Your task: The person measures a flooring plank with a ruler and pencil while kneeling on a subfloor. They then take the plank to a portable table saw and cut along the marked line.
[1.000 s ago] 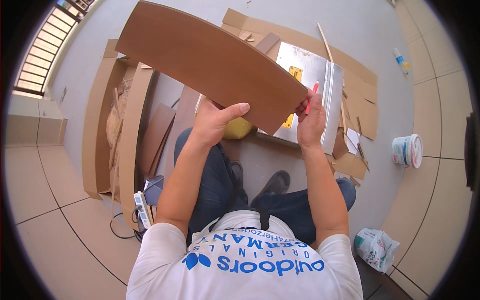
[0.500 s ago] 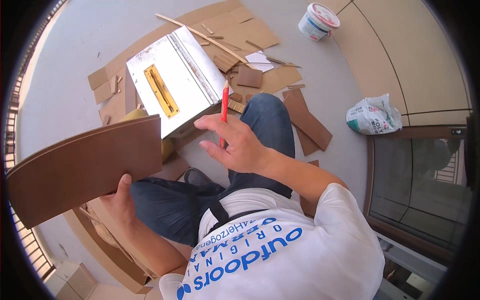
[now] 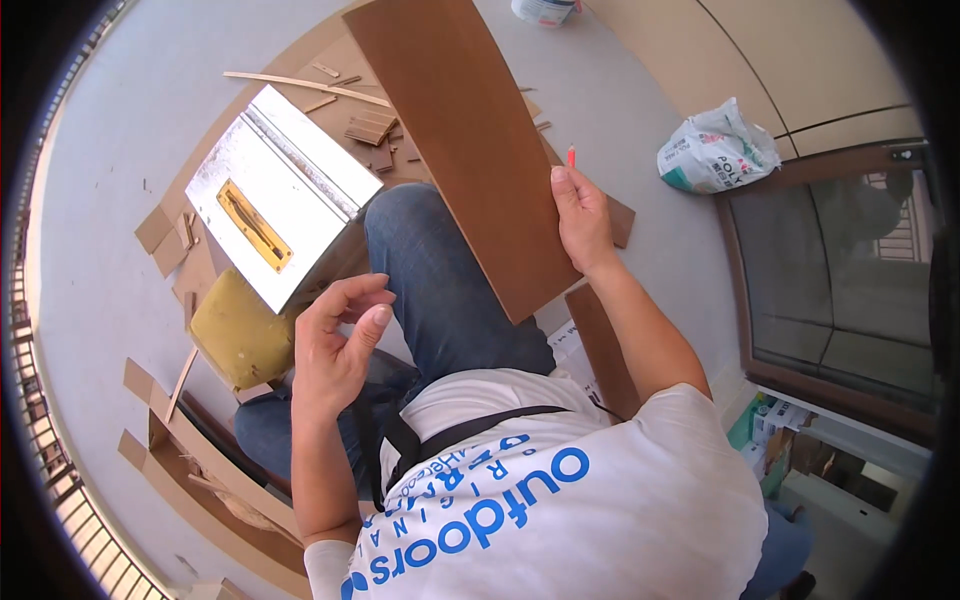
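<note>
My right hand (image 3: 585, 215) grips the right edge of a long brown wooden board (image 3: 470, 150), its thumb on the upper face. The board slants across my raised knee, its far end reaching over the wood scraps. A red pencil (image 3: 571, 155) pokes up beside that thumb, its lower part hidden. My left hand (image 3: 340, 345) is raised left of the knee, holding nothing, with bent fingers and the thumb apart from them. Beyond it stands a table saw (image 3: 310, 155) with a shiny metal top and a yellow insert plate (image 3: 252, 225).
A worn yellow seat (image 3: 240, 330) is beside the saw. Wood offcuts (image 3: 372, 128) lie on cardboard behind it. An open cardboard box (image 3: 230, 525) sits at lower left. At right are a white plastic bag (image 3: 715, 150), a dark glass panel (image 3: 820, 270) and, farther off, a bucket (image 3: 545, 10).
The board has passed from my left hand to my right and swung from the left side to the centre. My left hand has let go. The view has shifted rightward.
</note>
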`<state>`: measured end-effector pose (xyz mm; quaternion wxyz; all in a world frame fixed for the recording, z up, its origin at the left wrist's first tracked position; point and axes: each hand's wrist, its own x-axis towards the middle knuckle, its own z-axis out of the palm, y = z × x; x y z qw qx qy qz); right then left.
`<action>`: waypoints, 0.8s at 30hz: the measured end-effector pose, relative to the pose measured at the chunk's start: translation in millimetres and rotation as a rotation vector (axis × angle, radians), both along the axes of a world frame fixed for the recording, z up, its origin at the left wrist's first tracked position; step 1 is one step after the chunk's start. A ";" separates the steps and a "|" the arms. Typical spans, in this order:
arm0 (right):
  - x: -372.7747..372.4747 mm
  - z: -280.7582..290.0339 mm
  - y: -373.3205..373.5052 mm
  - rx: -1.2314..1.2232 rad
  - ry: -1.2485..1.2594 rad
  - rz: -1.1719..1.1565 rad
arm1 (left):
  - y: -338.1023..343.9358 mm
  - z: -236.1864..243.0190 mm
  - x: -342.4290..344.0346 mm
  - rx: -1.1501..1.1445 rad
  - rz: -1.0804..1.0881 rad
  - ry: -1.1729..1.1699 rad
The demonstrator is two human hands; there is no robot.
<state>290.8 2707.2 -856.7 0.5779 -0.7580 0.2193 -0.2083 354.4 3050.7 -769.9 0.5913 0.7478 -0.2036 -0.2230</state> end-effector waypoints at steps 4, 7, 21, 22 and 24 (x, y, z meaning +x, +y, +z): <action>-5.4 -121.5 -68.6 -0.156 0.355 -0.373 | 97.9 -36.2 -1.5 -0.011 0.450 -0.047; -16.1 -190.9 -97.5 -0.187 0.611 -0.547 | 174.9 -56.0 -28.0 0.047 0.709 -0.122; -7.1 -317.6 -51.3 0.209 0.807 -0.770 | 318.2 -133.0 -242.2 0.137 1.414 0.166; -7.6 -305.1 -28.6 0.298 0.917 -0.709 | 321.1 -120.2 -253.7 0.539 1.401 0.122; -24.5 -288.7 -38.9 0.375 0.865 -0.602 | 310.7 -101.6 -224.4 0.729 1.331 0.109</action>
